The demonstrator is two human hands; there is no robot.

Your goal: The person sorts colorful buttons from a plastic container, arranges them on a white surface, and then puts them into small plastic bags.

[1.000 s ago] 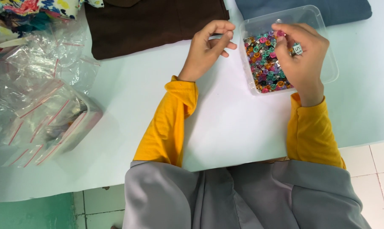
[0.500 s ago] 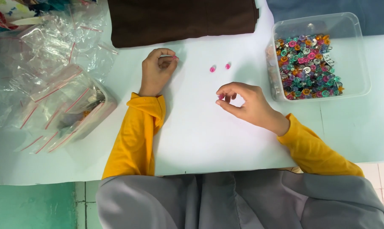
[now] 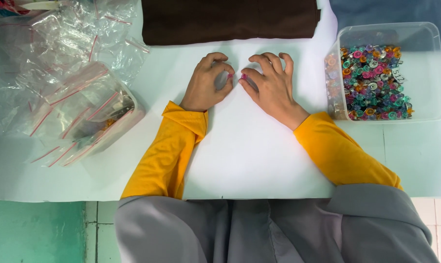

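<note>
The left hand pinches a tiny pink bead between thumb and forefinger, and the right hand pinches a second pink bead the same way, the two fingertip pairs almost meeting over the smooth white sheet. Well right of the right fingers stands a clear plastic tub of glossy mixed-colour beads; beyond both hands lies folded brown cloth, and left of the left fingers crinkled clear zip bags.

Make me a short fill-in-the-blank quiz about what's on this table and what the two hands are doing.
1. The left hand and right hand each pinch a small ____ piece.
2. The clear plastic container of colourful small pieces sits to the person's ____.
3. The folded cloth beyond the hands is dark ____.
4. The person's sleeves are ____.

Missing words: pink; right; brown; yellow
</note>
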